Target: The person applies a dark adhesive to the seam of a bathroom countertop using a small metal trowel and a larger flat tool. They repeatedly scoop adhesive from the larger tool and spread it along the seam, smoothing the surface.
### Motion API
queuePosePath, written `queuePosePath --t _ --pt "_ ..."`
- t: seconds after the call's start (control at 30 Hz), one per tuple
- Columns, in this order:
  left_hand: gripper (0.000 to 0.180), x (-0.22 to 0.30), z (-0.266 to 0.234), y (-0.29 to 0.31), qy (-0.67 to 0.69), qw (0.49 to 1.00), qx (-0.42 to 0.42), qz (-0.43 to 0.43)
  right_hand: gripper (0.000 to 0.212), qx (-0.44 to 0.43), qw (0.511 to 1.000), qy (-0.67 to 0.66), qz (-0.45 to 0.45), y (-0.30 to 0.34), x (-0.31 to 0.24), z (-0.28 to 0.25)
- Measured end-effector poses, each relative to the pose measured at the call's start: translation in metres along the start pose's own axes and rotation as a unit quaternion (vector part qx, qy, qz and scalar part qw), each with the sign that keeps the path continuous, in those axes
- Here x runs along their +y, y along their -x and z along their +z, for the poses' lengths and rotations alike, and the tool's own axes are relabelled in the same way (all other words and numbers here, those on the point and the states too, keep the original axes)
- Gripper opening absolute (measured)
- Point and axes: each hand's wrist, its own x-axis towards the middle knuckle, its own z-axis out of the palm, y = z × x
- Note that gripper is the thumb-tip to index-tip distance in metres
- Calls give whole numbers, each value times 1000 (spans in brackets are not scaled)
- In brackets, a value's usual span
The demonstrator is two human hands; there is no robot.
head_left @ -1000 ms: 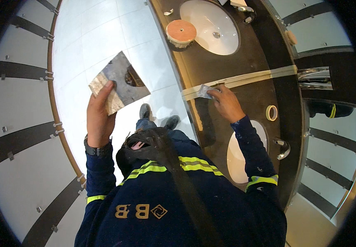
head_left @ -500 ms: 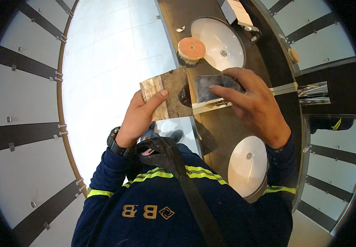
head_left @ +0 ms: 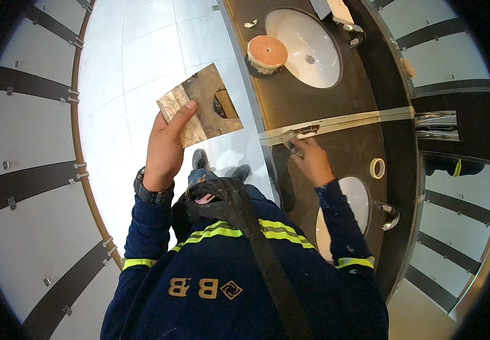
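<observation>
My left hand (head_left: 165, 141) is closed on the pale, worn strip of a flat square board (head_left: 199, 93), its thumb on top. A glossy dark blob of paste (head_left: 219, 107) lies on the board, held over the floor beside the counter. My right hand (head_left: 313, 161) grips a small grey spreader (head_left: 290, 139), partly blurred and hidden by the fingers. The spreader is at the near part of a seam edged with masking tape (head_left: 347, 123) across the dark countertop (head_left: 335, 102). A dark smear (head_left: 308, 130) shows between the tape edges, just beyond the spreader.
A round wooden-backed brush (head_left: 267, 52) overlaps the rim of the far white basin (head_left: 307, 34). A nearer basin (head_left: 355, 195) is partly behind my right forearm. A tape roll (head_left: 377, 168) and a chrome faucet (head_left: 389, 216) stand near it. Grey cubicle panels (head_left: 24, 136) line the left.
My right hand has lowered the spreader from beside the board onto the taped seam. My left hand has drawn the board leftward, away from the counter, and tilted it.
</observation>
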Motion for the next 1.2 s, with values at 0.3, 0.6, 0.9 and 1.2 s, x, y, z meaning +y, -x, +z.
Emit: queuePosePath --t 0.3,0.6,0.9,1.2 --pt "49 10 -43 -24 10 1000 -23 -14 43 45 995 -19 81 -1 -23 70" --pt "49 11 -73 -40 -42 999 -31 -12 38 -21 994 62 93 -4 -20 65" --pt "47 13 -72 -41 -29 999 -18 -34 34 34 992 34 113 -8 -6 65" --pt "47 13 -49 -35 -47 998 5 -41 37 62 989 46 129 -15 18 57"
